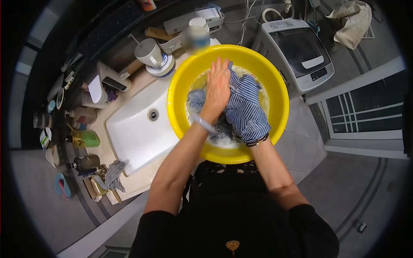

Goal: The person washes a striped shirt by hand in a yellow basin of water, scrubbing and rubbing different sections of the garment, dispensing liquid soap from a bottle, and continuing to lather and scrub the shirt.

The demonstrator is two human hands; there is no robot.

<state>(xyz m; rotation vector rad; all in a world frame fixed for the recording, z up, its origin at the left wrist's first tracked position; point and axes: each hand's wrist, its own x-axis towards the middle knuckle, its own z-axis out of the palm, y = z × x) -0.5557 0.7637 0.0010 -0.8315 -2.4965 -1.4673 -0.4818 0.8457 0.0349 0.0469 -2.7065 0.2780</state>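
A blue-and-white striped garment (245, 107) is bunched up in a yellow basin (279, 99) of sudsy water (226, 142). My left hand (218, 88) lies against the garment's left side, fingers stretched out and close together, pointing to the basin's far rim. Cloth covers my right hand down to the wrist (258, 142), so its fingers are hidden. Part of the striped cloth (196, 99) lies in the water left of my left hand, and a darker patterned piece (222, 129) shows between my wrists.
The basin overlaps the right end of a white sink (137, 133). Bottles, including a green one (88, 138), line the counter's left side. A white mug (148, 52) stands behind the sink. A washing machine (301, 51) is at the right, near a glazed door (365, 105).
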